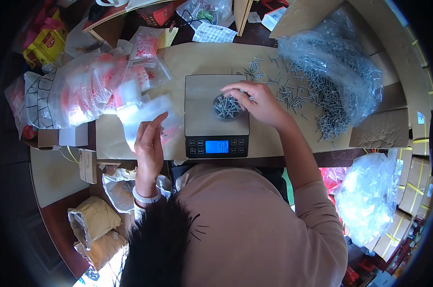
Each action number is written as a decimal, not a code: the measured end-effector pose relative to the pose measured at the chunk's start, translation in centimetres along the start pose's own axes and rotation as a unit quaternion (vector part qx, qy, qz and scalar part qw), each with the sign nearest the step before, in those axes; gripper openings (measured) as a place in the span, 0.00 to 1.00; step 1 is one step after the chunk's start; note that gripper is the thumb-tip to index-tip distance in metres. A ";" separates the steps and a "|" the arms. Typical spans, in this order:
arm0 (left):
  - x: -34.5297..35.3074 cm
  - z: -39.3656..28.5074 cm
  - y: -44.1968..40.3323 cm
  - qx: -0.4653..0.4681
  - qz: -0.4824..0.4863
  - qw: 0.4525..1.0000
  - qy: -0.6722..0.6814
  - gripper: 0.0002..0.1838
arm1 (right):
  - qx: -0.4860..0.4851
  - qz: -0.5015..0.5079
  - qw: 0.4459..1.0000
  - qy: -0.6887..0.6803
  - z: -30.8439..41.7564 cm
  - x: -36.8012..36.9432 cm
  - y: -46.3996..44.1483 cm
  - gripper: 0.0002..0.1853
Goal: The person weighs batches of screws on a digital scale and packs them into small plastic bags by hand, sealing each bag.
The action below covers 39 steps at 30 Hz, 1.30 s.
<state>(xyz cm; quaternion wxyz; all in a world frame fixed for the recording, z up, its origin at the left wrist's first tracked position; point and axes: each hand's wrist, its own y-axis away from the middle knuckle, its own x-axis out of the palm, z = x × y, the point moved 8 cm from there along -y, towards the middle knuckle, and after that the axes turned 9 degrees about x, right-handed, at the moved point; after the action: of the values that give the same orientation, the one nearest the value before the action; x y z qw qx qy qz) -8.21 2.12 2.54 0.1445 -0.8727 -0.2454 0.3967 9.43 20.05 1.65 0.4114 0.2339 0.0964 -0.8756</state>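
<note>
I see the fingers of the right hand (pixel 259 103), the nearer one, loosely curled, their hold unclear to me, over jumbled screws (pixel 227 108) just left of the palm in the dish (pixel 228 119) on the scale (pixel 197 105), the left hand (pixel 149 149) half-open and empty by the bag (pixel 135 122).

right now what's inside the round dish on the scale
Metal screws lie heaped in the dish; they hide its bottom, and the right hand covers its upper right part.
</note>
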 end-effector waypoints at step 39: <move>2.7 -4.8 -2.7 0.130 0.129 0.981 0.068 0.06 | 0.010 -0.099 0.989 0.112 -4.9 -0.2 -0.4 0.09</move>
<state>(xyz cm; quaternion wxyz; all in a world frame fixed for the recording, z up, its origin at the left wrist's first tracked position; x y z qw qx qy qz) -3.88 5.61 5.11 0.2213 -0.8954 -0.0669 0.3805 10.84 22.22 -2.56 0.3072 0.3240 0.1558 -0.8811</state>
